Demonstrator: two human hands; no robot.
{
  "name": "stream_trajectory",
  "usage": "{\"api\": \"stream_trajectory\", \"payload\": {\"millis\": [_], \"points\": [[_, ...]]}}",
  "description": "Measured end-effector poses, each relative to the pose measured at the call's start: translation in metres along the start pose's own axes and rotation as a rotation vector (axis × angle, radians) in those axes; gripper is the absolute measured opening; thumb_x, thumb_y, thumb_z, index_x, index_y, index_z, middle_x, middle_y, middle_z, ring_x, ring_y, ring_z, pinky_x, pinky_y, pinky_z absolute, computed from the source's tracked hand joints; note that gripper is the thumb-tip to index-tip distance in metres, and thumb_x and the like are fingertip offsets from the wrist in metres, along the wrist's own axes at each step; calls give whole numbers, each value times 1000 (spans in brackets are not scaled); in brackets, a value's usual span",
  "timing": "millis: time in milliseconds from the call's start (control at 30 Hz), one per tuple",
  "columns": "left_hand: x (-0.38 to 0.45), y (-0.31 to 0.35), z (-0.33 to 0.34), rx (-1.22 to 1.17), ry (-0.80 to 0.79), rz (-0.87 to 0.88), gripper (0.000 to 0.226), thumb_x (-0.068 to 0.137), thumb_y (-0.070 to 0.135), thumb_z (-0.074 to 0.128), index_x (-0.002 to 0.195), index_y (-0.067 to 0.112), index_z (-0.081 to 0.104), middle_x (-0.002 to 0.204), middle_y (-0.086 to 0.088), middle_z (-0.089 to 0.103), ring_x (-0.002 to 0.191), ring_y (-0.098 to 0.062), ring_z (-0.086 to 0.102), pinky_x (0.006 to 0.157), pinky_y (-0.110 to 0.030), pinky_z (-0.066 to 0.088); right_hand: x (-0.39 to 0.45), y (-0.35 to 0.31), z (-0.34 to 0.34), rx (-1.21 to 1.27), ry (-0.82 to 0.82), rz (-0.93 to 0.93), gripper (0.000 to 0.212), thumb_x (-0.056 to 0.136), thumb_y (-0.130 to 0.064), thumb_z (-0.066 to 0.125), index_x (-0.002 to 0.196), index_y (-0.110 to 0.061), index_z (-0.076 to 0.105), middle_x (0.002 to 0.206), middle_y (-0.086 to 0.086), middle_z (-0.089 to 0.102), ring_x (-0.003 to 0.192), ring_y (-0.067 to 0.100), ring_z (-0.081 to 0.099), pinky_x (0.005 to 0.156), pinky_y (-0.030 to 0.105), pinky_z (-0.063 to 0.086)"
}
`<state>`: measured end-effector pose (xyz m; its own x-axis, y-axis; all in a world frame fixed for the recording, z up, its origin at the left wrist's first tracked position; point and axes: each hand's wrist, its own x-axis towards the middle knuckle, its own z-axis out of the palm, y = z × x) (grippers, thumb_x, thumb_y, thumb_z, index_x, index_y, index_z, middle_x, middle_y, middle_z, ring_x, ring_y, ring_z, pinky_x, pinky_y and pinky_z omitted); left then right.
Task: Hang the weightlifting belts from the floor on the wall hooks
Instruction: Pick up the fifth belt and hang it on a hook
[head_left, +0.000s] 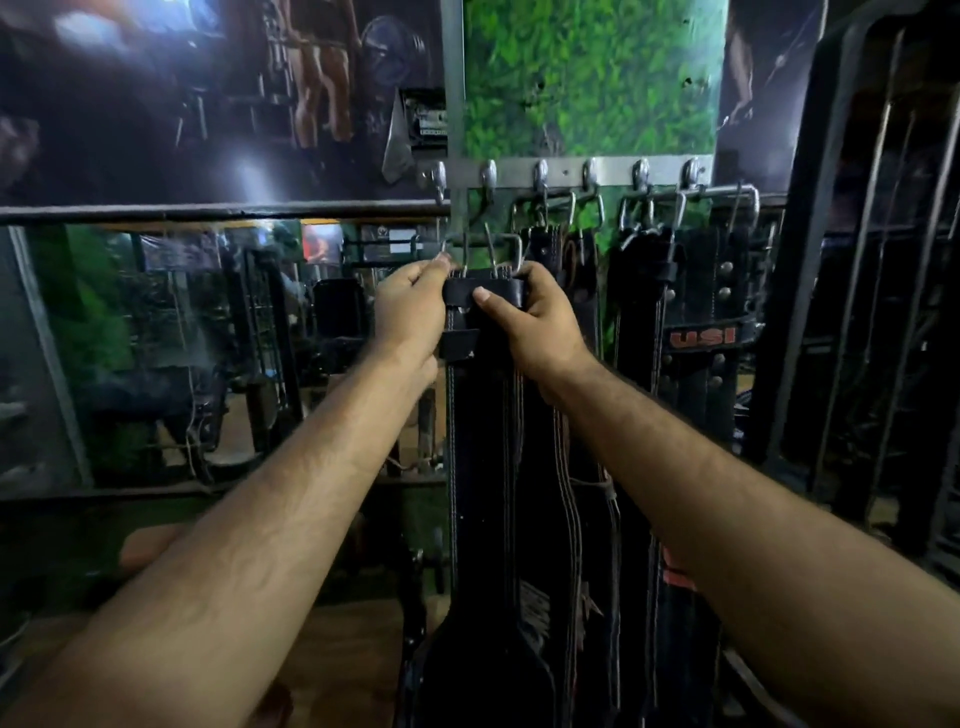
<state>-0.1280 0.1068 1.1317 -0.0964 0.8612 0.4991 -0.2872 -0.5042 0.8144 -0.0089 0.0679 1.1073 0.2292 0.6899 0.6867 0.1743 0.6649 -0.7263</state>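
Up high, two hands on one black belt, six hooks above.

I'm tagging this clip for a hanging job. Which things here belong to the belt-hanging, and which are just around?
Part of the job:
- black belt, gripped near its buckle by the left hand and right hand
- hook rail
- belts already hanging

Just around:
- mirror
- green panel
- dark metal rack
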Motion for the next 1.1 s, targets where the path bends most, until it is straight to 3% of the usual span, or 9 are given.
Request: {"api": "stream_trajectory", "payload": {"millis": [167,333,467,600,733,833,900,967,1100], "points": [[59,26,2,-6,27,19,29,94,24,66,67,21,73,80,-5,72,80,-25,67,82,-52,60,57,-11,31,25,32,-6,21,90,-17,74,105,-16,58,104,14,73,92,28,73,81,53,62],[95,36,6,-21,62,-17,27,88,21,73,61,16,71,75,-6,71,75,-26,70,77,-56,62,97,-1,46,50,41,42,18,88,-18,75,99,-18,61,104,15,75,98,36,74,83,57,61],[121,35,0,90,116,-41,17,74,32,74,75,16,76,79,-7,76,75,-31,76,66,-58,63,118,4,60,-27,34,61,19,92,-16,72,107,-13,61,109,15,73,99,33,73,85,54,61],[122,9,-13,115,53,-34,22,88,30,69,70,17,73,82,-7,76,84,-29,75,79,-57,62,115,23,69,-161,23,60,26,92,-19,71,114,-13,60,104,4,71,96,23,70,89,43,60],[114,-18,-31,-14,-95,31,29,94,41,62,98,17,77,107,-9,77,107,-28,72,100,-54,55,96,44,70,-204,95,34,45,85,-47,70,120,-20,59,105,-1,73,96,20,72,89,47,60],[92,-32,-37,-53,-183,46,56,88,51,64,134,19,63,136,-3,67,129,-18,60,113,-44,45,77,55,70,-159,137,57,49,90,-59,61,124,-24,59,110,-2,73,101,18,71,93,48,58],[72,-45,-39,-79,-236,54,44,97,35,61,134,13,61,133,-9,67,124,-20,64,108,-40,50,57,66,67,-84,121,92,54,89,-69,52,120,-26,61,112,-1,73,103,19,71,95,50,57],[59,-59,-39,-59,-231,60,26,100,21,60,116,2,66,115,-19,73,105,-27,71,98,-44,57,36,83,64,-62,49,78,50,91,-64,53,114,-22,65,109,1,74,103,18,71,94,49,56],[31,-87,-42,-35,-156,29,11,100,15,62,93,7,66,86,-6,74,80,-15,71,73,-30,58,1,127,56,-136,-4,20,50,90,-59,59,99,-11,64,95,11,71,87,28,68,83,53,56]]}}
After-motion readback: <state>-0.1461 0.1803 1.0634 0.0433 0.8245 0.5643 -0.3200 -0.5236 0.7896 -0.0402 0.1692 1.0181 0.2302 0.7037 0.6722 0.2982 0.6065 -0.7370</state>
